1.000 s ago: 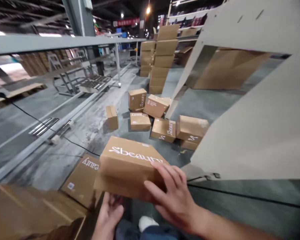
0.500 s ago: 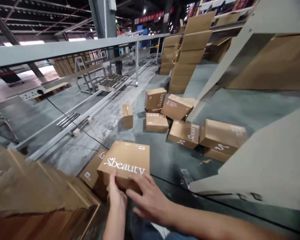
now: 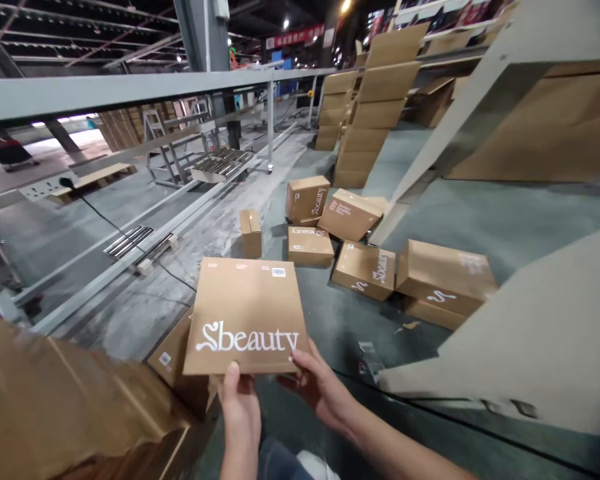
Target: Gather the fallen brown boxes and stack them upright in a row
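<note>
A brown cardboard box [image 3: 247, 303] with white lettering reading "beauty" and a small white label is held up in front of me, its printed face tilted toward the camera. My left hand [image 3: 241, 400] grips its near edge, thumb on the printed face and fingers underneath. At the near right corner, my right hand [image 3: 317, 387] has its thumb on the face and the other fingers below. Partly hidden behind the held box, another labelled box [image 3: 165, 360] lies lower on the left.
Several cartons, such as a small box [image 3: 251, 233] and a larger box [image 3: 445, 277], sit on the floor ahead. Brown cardboard [image 3: 55, 407] fills the lower left. A pale metal frame [image 3: 520, 333] stands on the right. A black cable [image 3: 430, 407] crosses the floor.
The box has come up closer and tilted, showing more of its printed face. My right hand has moved from over the near edge to grip the right corner.
</note>
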### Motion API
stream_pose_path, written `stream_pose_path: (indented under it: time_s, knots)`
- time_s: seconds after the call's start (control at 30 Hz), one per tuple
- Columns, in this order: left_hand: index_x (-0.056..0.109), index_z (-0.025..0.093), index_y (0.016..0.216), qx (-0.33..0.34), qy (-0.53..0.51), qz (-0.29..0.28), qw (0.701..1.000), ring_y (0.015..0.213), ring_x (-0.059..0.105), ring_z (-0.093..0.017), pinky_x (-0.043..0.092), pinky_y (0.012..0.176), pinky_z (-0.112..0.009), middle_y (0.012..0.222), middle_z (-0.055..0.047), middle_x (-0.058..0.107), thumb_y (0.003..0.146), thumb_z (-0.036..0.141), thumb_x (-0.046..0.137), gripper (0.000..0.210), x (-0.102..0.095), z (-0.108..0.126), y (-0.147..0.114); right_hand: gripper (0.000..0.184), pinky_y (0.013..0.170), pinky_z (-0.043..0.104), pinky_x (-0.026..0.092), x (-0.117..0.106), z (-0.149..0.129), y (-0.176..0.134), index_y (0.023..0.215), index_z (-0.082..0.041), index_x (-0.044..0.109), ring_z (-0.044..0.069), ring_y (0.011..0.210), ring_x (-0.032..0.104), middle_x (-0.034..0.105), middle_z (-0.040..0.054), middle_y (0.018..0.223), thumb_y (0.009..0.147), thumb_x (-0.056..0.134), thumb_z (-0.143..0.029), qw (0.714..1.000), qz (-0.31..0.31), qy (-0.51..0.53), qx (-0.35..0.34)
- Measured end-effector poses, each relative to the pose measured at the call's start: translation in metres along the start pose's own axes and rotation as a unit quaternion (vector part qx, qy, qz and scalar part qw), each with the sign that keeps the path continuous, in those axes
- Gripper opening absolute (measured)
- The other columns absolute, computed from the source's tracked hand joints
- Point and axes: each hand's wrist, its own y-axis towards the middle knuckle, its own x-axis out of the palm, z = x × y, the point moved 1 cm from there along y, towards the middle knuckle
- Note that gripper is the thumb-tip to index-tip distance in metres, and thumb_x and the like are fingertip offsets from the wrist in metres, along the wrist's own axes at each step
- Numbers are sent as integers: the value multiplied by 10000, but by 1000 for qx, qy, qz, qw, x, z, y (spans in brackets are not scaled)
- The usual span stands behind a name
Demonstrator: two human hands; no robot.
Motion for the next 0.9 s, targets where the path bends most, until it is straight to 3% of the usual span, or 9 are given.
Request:
stream_pose_path:
  time_s: [0.1, 0.17, 0.27, 0.37, 0.5, 0.6, 0.67, 0.77, 0.9]
  knots:
    - [453, 397, 1401, 38, 56, -80, 995, 1281, 542, -247, 564, 919, -290, 1519, -43, 460, 564, 645, 886, 974, -25, -18, 3, 621, 830, 430, 582, -11, -33, 21, 1154, -296, 596, 287, 1019, 683, 725, 37, 1148, 587, 777, -472, 996, 37, 8, -81]
    - [225, 384, 1533, 80, 115, -31, 990, 1497, 330, -315, 458, 1131, -413, 1649, -101, 253, 635, 754, 790, 1124, -46, -18, 15, 619, 859, 432, 576, -24, -63, 34, 1151, -294, 620, 298, 1031, 684, 726, 30, 1156, 552, 725, -410, 987, 48, -22, -152]
    - [22, 330, 1584, 188, 252, -4, 949, 1560, 183, -321, 193, 1269, -555, 1686, -147, 85, 757, 592, 763, 1141, -58, 1, 33, 736, 876, 429, 560, -38, -103, 47, 1247, -285, 573, 322, 1137, 649, 655, 55, 1314, 525, 683, -382, 962, 68, -70, -255]
    - [100, 316, 1603, 228, 337, -63, 911, 1575, 134, -286, 109, 1294, -526, 1704, -92, 81, 817, 467, 727, 1017, -47, 23, 41, 704, 863, 411, 546, -42, -124, 59, 1184, -274, 548, 317, 1144, 631, 608, 79, 1370, 516, 727, -405, 945, 96, -75, -303]
    - [338, 245, 1548, 142, 339, -138, 920, 1558, 206, -273, 157, 1299, -415, 1659, -94, 281, 689, 482, 856, 1031, -42, 25, 43, 621, 824, 384, 532, -35, -123, 87, 1046, -258, 560, 274, 988, 669, 691, 67, 1238, 500, 818, -405, 963, 52, -107, -240]
    - [302, 204, 1562, -38, 229, -198, 952, 1458, 408, -338, 374, 1205, -433, 1556, -172, 442, 602, 483, 916, 1173, -57, 6, 35, 644, 760, 362, 537, -24, -113, 110, 1016, -246, 560, 241, 860, 682, 730, 52, 1135, 468, 863, -396, 979, 16, -120, -164]
    - [233, 225, 1586, -96, 178, -175, 964, 1371, 508, -353, 463, 1127, -434, 1486, -174, 514, 578, 416, 931, 1241, -65, -7, 26, 622, 710, 343, 533, -19, -107, 122, 1011, -246, 564, 223, 790, 676, 740, 33, 1031, 509, 868, -452, 982, 33, -134, -128]
    - [237, 271, 1576, -64, 140, -113, 982, 1309, 557, -341, 511, 1070, -416, 1475, -143, 520, 557, 338, 918, 1228, -67, -17, 18, 613, 724, 328, 542, -21, -99, 128, 1129, -266, 579, 223, 839, 691, 733, 20, 1001, 648, 826, -553, 981, 11, -179, -72]
    - [290, 264, 1541, -50, 99, -56, 992, 1273, 578, -357, 539, 1029, -437, 1422, -153, 552, 600, 377, 879, 1117, -63, -13, 28, 784, 823, 357, 567, -47, -79, 115, 1367, -335, 522, 275, 1087, 689, 683, 41, 1298, 687, 839, -559, 956, -110, -269, 47]
